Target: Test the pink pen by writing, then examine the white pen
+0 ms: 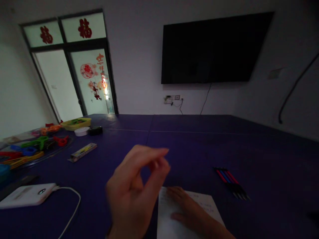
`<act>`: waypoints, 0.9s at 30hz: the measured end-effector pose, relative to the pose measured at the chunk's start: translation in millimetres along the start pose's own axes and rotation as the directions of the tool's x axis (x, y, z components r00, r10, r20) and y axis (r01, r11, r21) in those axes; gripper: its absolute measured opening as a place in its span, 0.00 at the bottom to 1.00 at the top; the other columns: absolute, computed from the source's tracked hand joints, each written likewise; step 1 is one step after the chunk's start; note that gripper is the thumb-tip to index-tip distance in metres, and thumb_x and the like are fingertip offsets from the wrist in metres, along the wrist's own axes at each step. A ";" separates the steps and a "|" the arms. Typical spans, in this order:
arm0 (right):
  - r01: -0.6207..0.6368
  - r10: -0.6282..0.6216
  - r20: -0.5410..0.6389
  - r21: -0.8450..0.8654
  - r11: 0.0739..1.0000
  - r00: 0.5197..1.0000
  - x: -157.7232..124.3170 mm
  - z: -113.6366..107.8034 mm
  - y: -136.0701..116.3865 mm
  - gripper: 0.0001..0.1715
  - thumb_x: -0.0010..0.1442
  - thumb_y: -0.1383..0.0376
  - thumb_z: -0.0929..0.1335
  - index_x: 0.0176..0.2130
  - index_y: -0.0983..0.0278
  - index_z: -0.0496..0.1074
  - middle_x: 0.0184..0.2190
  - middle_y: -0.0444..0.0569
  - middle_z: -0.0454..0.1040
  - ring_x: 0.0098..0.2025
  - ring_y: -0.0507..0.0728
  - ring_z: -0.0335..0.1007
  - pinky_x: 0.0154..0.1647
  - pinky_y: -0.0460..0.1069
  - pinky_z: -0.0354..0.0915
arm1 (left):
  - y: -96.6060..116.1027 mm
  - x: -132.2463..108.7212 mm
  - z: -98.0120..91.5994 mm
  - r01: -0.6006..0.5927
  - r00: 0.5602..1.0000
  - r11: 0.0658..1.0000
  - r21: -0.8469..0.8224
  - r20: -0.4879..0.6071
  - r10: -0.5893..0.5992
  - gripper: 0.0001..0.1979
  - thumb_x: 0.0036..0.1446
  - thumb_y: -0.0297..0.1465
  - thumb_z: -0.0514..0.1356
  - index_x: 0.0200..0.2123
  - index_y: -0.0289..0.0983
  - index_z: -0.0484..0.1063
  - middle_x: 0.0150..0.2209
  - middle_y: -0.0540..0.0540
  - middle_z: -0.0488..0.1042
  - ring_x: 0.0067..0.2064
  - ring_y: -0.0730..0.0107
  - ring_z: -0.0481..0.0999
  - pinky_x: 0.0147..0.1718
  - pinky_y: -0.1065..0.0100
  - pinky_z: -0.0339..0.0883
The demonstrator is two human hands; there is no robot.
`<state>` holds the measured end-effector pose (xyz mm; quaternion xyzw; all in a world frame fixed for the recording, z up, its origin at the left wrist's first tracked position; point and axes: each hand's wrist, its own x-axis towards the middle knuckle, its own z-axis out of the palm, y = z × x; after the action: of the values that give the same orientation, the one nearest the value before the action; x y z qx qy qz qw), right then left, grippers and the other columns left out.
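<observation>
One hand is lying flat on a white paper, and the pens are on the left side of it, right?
Not quite. The right hand does lie flat on the white paper, but the pens lie to its right, not its left. The head view shows it.

paper sheet (164, 217) | white, faint handwriting | flat on purple table (186, 149) | right hand (189, 209) resting on it

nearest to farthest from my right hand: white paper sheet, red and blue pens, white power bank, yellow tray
1. White paper sheet, under right hand
2. Red and blue pens, to its right
3. White power bank, left
4. Yellow tray, far back left
</observation>
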<state>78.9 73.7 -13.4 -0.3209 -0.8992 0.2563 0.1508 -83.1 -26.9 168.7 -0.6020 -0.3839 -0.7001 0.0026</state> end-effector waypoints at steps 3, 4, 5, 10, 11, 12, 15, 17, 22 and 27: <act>0.115 -0.117 0.060 0.041 0.992 0.991 -1.4 -1.3 -9.1 0.37 0.47 0.56 0.66 0.54 0.65 0.56 0.54 0.54 0.57 0.56 0.60 0.49 0.56 0.55 0.48 | -51.3 5.2 42.1 0.063 0.983 0.989 0.135 0.163 -0.085 0.08 0.52 0.30 0.53 0.36 0.39 0.69 0.30 0.49 0.70 0.30 0.75 0.69 0.27 0.74 0.65; 0.140 -0.143 0.072 0.051 0.989 0.987 -1.5 -1.9 -11.5 0.38 0.47 0.55 0.66 0.54 0.65 0.56 0.54 0.55 0.57 0.56 0.60 0.49 0.56 0.55 0.47 | -78.0 -1.3 52.5 0.069 0.963 0.973 0.219 0.239 -0.122 0.08 0.52 0.29 0.53 0.36 0.38 0.69 0.30 0.48 0.70 0.32 0.74 0.70 0.30 0.72 0.65; 0.152 -0.156 0.082 0.057 0.987 0.984 -1.5 -2.7 -13.7 0.39 0.46 0.55 0.67 0.54 0.66 0.56 0.54 0.56 0.58 0.56 0.60 0.49 0.56 0.56 0.47 | -106.6 -11.6 59.9 0.069 0.938 0.947 0.314 0.304 -0.169 0.09 0.53 0.28 0.51 0.36 0.36 0.69 0.33 0.47 0.71 0.35 0.72 0.70 0.33 0.70 0.66; 0.143 -0.146 0.079 0.045 0.989 0.986 -2.1 -5.3 -17.3 0.38 0.46 0.56 0.67 0.54 0.69 0.57 0.52 0.57 0.60 0.53 0.60 0.54 0.54 0.53 0.52 | -219.7 -72.9 62.1 -0.041 0.854 0.656 0.754 0.367 -0.368 0.16 0.53 0.23 0.48 0.45 0.28 0.64 0.49 0.35 0.63 0.52 0.61 0.60 0.49 0.60 0.56; 0.139 -0.142 0.074 0.042 0.989 0.987 -2.4 -4.9 -16.1 0.37 0.47 0.57 0.67 0.54 0.69 0.57 0.52 0.57 0.61 0.53 0.59 0.55 0.54 0.52 0.52 | -231.5 -78.9 60.2 -0.072 0.851 0.594 0.801 0.360 -0.382 0.17 0.53 0.24 0.48 0.46 0.27 0.62 0.51 0.34 0.61 0.54 0.59 0.57 0.50 0.59 0.54; 0.129 -0.132 0.069 0.037 0.991 0.989 -2.6 -4.3 -14.4 0.37 0.47 0.58 0.67 0.54 0.69 0.57 0.52 0.57 0.60 0.53 0.59 0.55 0.54 0.52 0.52 | -240.0 -82.4 58.6 -0.088 0.854 0.535 0.841 0.340 -0.394 0.17 0.53 0.26 0.49 0.47 0.27 0.62 0.52 0.32 0.60 0.55 0.57 0.55 0.50 0.57 0.53; 0.085 -0.087 0.060 0.031 0.996 0.994 -2.9 -1.5 -8.7 0.34 0.48 0.60 0.66 0.53 0.67 0.57 0.53 0.56 0.59 0.53 0.59 0.55 0.54 0.52 0.53 | -250.7 -82.4 56.1 -0.125 0.844 0.448 0.885 0.332 -0.422 0.18 0.54 0.31 0.48 0.46 0.26 0.62 0.51 0.32 0.61 0.55 0.55 0.54 0.50 0.53 0.52; 0.069 -0.071 0.054 0.039 0.997 0.996 -2.8 0.1 -6.5 0.33 0.48 0.61 0.66 0.53 0.65 0.58 0.53 0.55 0.59 0.53 0.59 0.55 0.53 0.52 0.53 | -250.8 -79.8 56.0 -0.159 0.818 0.462 0.873 0.378 -0.432 0.16 0.55 0.31 0.48 0.43 0.28 0.65 0.48 0.34 0.64 0.54 0.56 0.56 0.51 0.53 0.50; 0.094 -0.096 0.024 0.071 0.993 0.995 -1.3 -0.1 -8.0 0.31 0.49 0.61 0.65 0.52 0.66 0.59 0.50 0.55 0.62 0.52 0.59 0.56 0.53 0.54 0.54 | -243.8 -76.7 57.1 -0.118 0.754 0.535 0.837 0.426 -0.500 0.11 0.54 0.25 0.49 0.39 0.31 0.65 0.42 0.41 0.67 0.45 0.66 0.66 0.45 0.65 0.58; 0.091 -0.088 -0.046 0.062 0.994 0.995 1.3 0.0 -6.6 0.25 0.52 0.62 0.63 0.49 0.68 0.63 0.47 0.55 0.66 0.49 0.57 0.60 0.50 0.52 0.57 | -240.3 -74.6 56.4 -0.113 0.761 0.554 0.825 0.430 -0.486 0.12 0.53 0.23 0.49 0.42 0.32 0.64 0.43 0.41 0.67 0.45 0.66 0.65 0.44 0.67 0.57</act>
<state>74.7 70.2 -9.6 -0.2807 -0.9006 0.2709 0.1917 -127.0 138.9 -23.9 -0.6765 -0.7048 -0.2010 0.0729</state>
